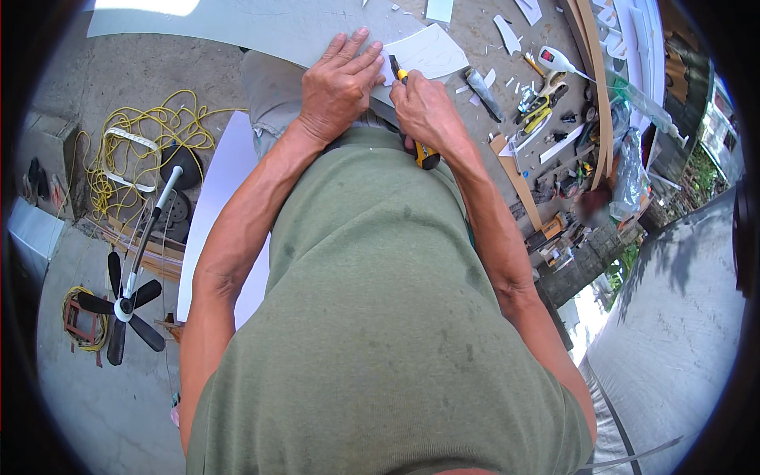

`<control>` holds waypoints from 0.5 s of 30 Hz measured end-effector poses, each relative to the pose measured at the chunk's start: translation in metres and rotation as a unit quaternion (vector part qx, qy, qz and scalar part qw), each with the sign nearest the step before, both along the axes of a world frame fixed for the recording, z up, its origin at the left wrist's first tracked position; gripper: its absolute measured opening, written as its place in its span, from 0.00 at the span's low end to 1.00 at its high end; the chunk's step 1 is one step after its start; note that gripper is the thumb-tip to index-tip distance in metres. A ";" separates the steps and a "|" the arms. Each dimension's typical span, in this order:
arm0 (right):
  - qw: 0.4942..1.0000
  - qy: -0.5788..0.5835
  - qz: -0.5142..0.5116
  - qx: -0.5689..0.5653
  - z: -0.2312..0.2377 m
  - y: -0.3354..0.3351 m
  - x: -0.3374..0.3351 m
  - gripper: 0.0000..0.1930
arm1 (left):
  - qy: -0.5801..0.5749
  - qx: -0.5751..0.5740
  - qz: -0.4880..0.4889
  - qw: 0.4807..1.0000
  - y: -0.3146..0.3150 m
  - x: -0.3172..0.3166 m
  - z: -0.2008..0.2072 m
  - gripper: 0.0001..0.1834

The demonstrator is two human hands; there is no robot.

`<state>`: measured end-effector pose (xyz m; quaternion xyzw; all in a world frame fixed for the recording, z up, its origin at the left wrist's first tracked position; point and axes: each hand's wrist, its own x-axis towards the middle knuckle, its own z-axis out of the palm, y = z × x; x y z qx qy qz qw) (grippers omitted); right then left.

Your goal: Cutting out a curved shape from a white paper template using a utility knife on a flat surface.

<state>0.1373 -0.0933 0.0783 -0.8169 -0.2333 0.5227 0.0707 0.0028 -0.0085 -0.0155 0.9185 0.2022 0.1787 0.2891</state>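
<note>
My right hand (425, 103) is closed around a yellow and black utility knife (428, 157), its front end pointing away from me onto a white sheet piece (431, 52). Faint curved lines show on that piece. My left hand (342, 85) lies flat with fingers stretched out, pressing by the left edge of the white piece and on the large grey-white sheet (214, 30) beneath. Whether the blade touches the sheet is too small to tell.
To the right lie a grey tapered tool (484, 93), yellow-handled pliers (537, 115), a glue bottle (557, 59) and white scraps (507, 35). Brown strips (595, 79) curve beyond them. On the left are a tangled yellow cord (170, 119) and a black-bladed fan (123, 307).
</note>
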 end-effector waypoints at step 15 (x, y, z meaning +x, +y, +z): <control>0.997 -0.026 0.062 -0.033 0.000 -0.004 0.003 0.22 | 0.006 -0.002 0.021 1.000 -0.003 0.003 0.002 0.15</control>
